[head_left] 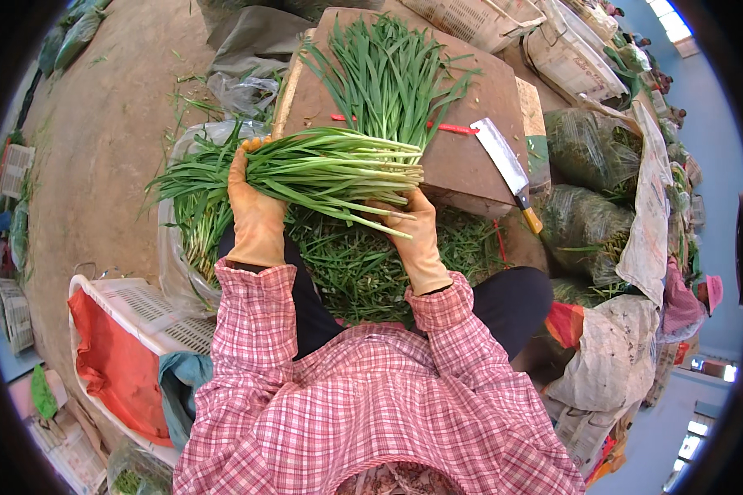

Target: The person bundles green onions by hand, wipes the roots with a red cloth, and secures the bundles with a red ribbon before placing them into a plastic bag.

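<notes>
Both my hands wear orange rubber gloves and hold one bunch of garlic chives (pixel 330 169) level above my lap. My left hand (pixel 254 202) is wrapped round the leafy part. My right hand (pixel 413 231) is closed on the pale stem ends from below; some of its fingers are hidden behind the stems. A second bunch of garlic chives (pixel 388 74) lies on the brown block (pixel 491 91) beyond, over a red tie (pixel 446 127). At the block's right edge rests a cleaver (pixel 504 161) with a yellow and black handle.
Loose chives (pixel 202 223) fill a clear plastic bag at my left. Cut leaf scraps (pixel 347 272) cover the ground between my knees. A white crate (pixel 132 305) with red cloth stands at lower left. Wrapped bundles of greens (pixel 590 223) are stacked on the right.
</notes>
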### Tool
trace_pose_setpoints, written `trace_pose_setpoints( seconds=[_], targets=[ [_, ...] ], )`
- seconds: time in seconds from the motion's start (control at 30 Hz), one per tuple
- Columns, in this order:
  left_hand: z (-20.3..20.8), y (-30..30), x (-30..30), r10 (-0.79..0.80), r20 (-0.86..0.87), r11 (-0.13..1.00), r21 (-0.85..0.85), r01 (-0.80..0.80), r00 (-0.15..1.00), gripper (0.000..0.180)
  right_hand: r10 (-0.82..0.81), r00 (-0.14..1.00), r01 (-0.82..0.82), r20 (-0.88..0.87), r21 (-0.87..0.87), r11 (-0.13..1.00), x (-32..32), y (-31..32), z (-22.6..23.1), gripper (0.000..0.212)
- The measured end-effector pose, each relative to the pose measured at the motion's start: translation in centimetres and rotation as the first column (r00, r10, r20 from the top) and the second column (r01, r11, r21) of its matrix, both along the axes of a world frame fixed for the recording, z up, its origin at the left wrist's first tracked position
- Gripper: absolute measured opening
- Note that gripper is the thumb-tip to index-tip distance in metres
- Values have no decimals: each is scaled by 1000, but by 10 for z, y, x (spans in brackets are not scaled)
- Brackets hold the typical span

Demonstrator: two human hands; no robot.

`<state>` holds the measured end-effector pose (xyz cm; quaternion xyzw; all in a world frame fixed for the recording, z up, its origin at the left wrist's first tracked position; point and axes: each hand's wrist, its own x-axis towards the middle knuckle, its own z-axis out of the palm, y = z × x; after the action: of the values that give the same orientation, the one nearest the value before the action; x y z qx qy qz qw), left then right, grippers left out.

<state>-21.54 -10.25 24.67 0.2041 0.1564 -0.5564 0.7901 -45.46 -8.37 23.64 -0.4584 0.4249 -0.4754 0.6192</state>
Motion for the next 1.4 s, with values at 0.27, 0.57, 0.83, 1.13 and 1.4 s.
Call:
trace_pose_setpoints(
  seconds=[0.27, 0.57, 0.83, 1.13, 1.4],
  targets=[
    [-4, 2, -14, -14, 70, 998, -53, 17, 997, 20, -85, 996, 80, -20, -163, 983, -16, 6, -11, 36],
    [7, 5, -13, -80, 82, 997, 31, 77, 993, 21, -305, 703, 276, 642, 149, 950, -67, 7, 12, 18],
    [0, 11, -20, -92, 90, 988, -115, 102, 992, 21, -49, 943, 32, -330, -58, 998, -90, 0, 60, 26],
    [8, 19, -23, -92, 254, 993, 91, 71, 963, 19, -271, 758, 204, 594, 179, 962, -90, -6, 17, 14],
    [10, 20, -25, -7, 157, 998, -57, 16, 988, 14, -70, 973, 46, -219, -114, 992, -68, 2, 59, 15]
  ],
)
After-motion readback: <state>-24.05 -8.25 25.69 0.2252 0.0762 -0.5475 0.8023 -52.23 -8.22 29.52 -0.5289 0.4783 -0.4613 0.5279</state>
